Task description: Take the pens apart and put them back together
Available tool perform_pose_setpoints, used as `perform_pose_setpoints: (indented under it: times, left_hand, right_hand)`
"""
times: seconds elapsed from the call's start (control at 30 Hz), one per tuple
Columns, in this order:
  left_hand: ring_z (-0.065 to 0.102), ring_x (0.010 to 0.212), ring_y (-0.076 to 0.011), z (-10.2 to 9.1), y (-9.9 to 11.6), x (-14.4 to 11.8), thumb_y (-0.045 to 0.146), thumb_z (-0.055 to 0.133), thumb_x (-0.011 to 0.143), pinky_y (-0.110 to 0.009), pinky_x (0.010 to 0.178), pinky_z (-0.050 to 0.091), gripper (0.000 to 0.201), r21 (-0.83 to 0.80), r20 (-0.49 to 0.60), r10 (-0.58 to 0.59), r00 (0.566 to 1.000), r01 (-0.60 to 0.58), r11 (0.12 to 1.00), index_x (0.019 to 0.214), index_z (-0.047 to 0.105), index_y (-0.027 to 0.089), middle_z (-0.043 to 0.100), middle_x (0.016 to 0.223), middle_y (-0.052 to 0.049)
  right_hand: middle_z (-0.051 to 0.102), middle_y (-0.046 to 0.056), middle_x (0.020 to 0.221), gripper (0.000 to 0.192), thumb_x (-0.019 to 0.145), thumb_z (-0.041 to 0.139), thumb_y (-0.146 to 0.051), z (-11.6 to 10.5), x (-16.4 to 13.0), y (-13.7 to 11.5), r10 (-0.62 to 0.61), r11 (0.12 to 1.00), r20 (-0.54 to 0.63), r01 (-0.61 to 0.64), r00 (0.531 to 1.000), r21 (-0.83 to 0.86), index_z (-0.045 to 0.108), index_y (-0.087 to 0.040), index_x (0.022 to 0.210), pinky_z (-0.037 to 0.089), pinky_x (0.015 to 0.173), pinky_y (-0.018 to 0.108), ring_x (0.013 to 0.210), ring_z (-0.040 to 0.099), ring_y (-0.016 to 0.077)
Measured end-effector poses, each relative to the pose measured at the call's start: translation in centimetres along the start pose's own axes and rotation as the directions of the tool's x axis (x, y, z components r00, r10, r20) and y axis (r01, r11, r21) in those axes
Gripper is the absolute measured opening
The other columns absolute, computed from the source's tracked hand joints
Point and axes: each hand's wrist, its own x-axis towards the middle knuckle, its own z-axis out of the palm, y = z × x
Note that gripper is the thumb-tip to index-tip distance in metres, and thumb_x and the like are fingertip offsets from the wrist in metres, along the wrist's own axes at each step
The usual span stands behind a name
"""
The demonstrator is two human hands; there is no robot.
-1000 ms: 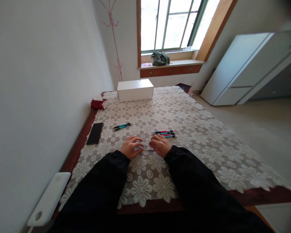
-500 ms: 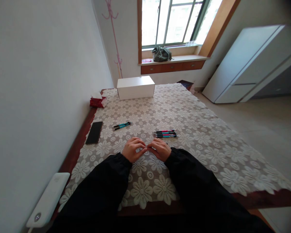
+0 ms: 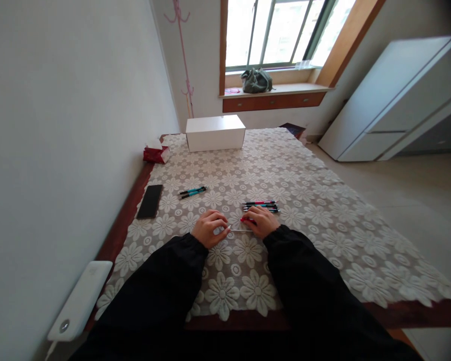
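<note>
Both hands rest low on the lace cloth [image 3: 308, 200] that covers the desk [image 3: 124, 220], near its front edge. The left hand [image 3: 209, 228] is curled, its fingertips pinching one end of a thin pale refill [image 3: 240, 230] that lies level between the two hands. The right hand [image 3: 262, 221] closes its grip on a red pen piece [image 3: 245, 219] and meets the other end of the refill; how its fingers sit around the refill cannot be made out. Just beyond the right hand lies a small row of pens [image 3: 261, 205], pink and teal, side by side on the cloth. Further left lie two teal pens [image 3: 192, 191], well apart from the hands, and a black phone [image 3: 149, 201] lies near the desk's left edge. A white box [image 3: 215, 133] stands at the far end, with a red tissue pack [image 3: 156, 153] beside it.
</note>
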Motion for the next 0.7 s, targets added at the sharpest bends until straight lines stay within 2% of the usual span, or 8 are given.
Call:
perform_pose_setpoints:
  times: [0.3,0.57,0.7]
  left_hand:
    - [0.063,0.104,-0.0210,0.2,-0.1,0.0,0.035,0.063,0.092,-0.039,0.098,0.052,0.017,-0.002,0.051,0.061,0.997,-0.061,0.998,0.083,0.072,0.024,0.074,0.097,-0.005]
    - [0.063,0.103,-0.0209,0.4,-0.5,-0.2,0.039,0.064,0.092,-0.039,0.098,0.052,0.018,-0.011,0.029,0.059,0.998,-0.058,0.998,0.086,0.073,0.024,0.073,0.097,-0.005]
    - [0.062,0.104,-0.0214,0.4,-0.6,-0.3,0.042,0.066,0.090,-0.040,0.099,0.051,0.020,-0.005,0.005,0.041,0.999,-0.040,0.999,0.084,0.072,0.024,0.074,0.096,-0.004]
  right_hand:
    - [0.071,0.005,0.096,0.020,0.101,0.048,-0.029,-0.4,0.3,-3.2,-0.189,0.971,-0.011,0.189,0.982,0.146,0.067,-0.023,0.099,0.039,0.090,0.036,0.093,0.059,0.0196]
    - [0.071,0.006,0.094,0.022,0.102,0.047,-0.033,-0.1,0.2,-3.9,-0.237,0.949,-0.042,0.240,0.971,0.203,0.067,-0.023,0.101,0.041,0.086,0.036,0.090,0.058,0.0197]
    - [0.070,0.007,0.093,0.023,0.102,0.046,-0.034,-0.3,0.1,-4.4,-0.207,0.936,-0.039,0.210,0.978,0.284,0.066,-0.022,0.100,0.044,0.082,0.036,0.087,0.058,0.0201]
